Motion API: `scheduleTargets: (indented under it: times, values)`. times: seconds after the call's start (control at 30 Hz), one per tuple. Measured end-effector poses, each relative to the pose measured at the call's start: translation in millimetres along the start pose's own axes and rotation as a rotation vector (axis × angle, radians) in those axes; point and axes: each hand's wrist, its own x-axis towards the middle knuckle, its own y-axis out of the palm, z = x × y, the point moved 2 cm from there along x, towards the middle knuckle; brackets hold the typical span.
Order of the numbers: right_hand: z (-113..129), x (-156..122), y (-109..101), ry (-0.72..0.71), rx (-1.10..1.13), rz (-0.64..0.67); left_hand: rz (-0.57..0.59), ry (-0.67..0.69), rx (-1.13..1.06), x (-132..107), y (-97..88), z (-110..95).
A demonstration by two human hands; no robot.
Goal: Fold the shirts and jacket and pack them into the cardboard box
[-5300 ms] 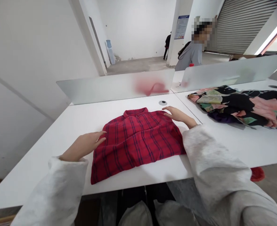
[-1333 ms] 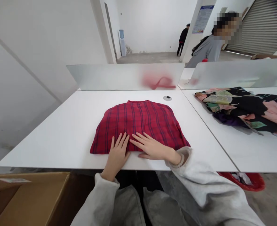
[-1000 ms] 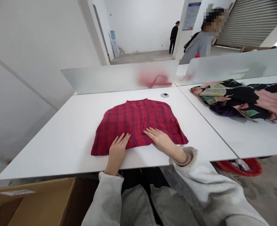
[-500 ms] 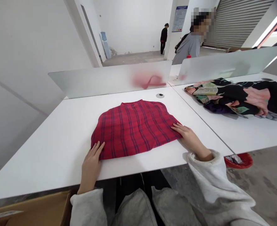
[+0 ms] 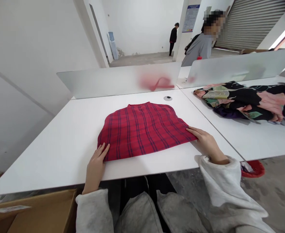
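A red plaid shirt (image 5: 142, 129) with dark blue stripes lies folded on a white table (image 5: 47, 142), its collar edge pointing away from me. My left hand (image 5: 96, 163) rests on the shirt's near left corner, fingers spread and flat on the cloth. At the near right corner, my right hand (image 5: 206, 142) grips the fabric, fingers on top and the thumb hidden from view. The shirt's near edge runs fairly straight between both hands.
A black floral garment (image 5: 249, 100) lies heaped on the adjoining table at right. Frosted dividers (image 5: 108, 81) stand along the back. Below are a cardboard box (image 5: 43, 210) at left and a red bin (image 5: 256, 170) at right. Two people (image 5: 200, 48) are beyond the dividers.
My right hand has moved outward to the right with the shirt's corner, and the near edge is straighter. The left hand stays on its corner. The view has shifted slightly.
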Motion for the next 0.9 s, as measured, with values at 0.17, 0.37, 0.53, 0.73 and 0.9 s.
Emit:
scheduleTargets:
  times: [0.17,0.37,0.53,0.73,0.9]
  values:
    - [-3,-7,0,0.122,-0.078,-0.001,-0.033,-0.002,0.075,-1,-2.0,-5]
    - [0,-10,-6,0.281,0.053,-0.184,-0.049,-0.011,0.079,-2,-1.4,-5]
    - [-5,-17,-7,0.445,0.687,-0.266,-0.043,-0.027,0.037,-2,2.9,0]
    - [-4,-28,5,0.569,0.826,-0.164,-0.043,-0.03,0.008,-3,4.9,2]
    - [10,-26,12,0.628,0.904,-0.17,-0.015,-0.024,-0.011,-2,5.4,3]
